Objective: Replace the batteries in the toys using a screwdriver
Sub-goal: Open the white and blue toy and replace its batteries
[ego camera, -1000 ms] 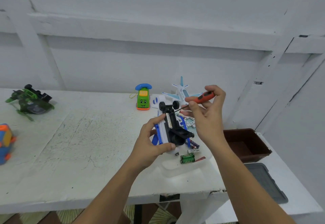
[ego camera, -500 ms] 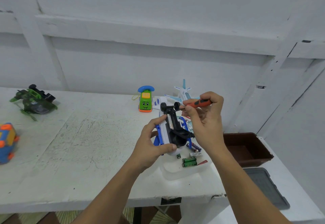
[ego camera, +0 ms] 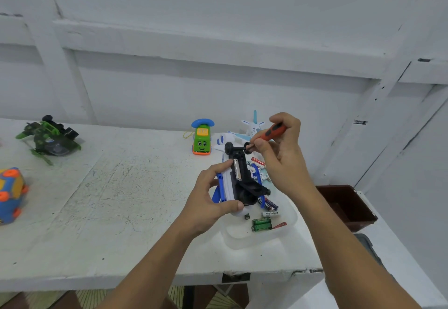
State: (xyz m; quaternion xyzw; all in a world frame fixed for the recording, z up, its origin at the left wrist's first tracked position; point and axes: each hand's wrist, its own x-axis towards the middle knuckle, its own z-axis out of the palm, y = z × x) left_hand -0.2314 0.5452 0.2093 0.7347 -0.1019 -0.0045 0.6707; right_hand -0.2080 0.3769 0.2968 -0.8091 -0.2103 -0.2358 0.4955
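Evidently midway, I grip the upturned toy (ego camera: 238, 180) in my left hand (ego camera: 208, 202) above the tray (ego camera: 242, 240), its battery bay open, while my right hand (ego camera: 283, 153) pinches the screwdriver (ego camera: 271, 133) at its far end; I judge closing up still undone.

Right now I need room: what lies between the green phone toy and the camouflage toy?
Head view: only bare tabletop between green phone toy and camouflage toy.
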